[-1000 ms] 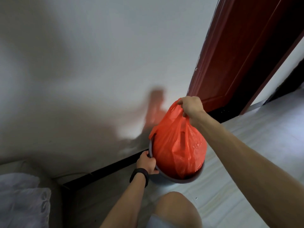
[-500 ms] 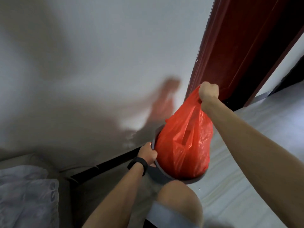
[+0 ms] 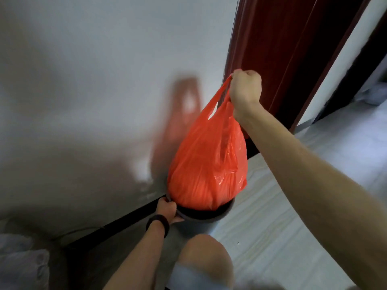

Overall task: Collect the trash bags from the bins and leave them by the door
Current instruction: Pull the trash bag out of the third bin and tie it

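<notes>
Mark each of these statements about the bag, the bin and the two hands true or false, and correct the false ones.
1. The right hand grips the handles of the orange trash bag. True.
2. The left hand rests flat on the floor. False: it holds the rim of the grey bin.
3. The bag is blue. False: it is orange-red.
4. The bag's bottom sits at the bin's mouth, with most of it above the rim. True.
5. A dark red door stands behind the raised hand. True.
6. The left wrist is bare. False: it wears a black band.
</notes>
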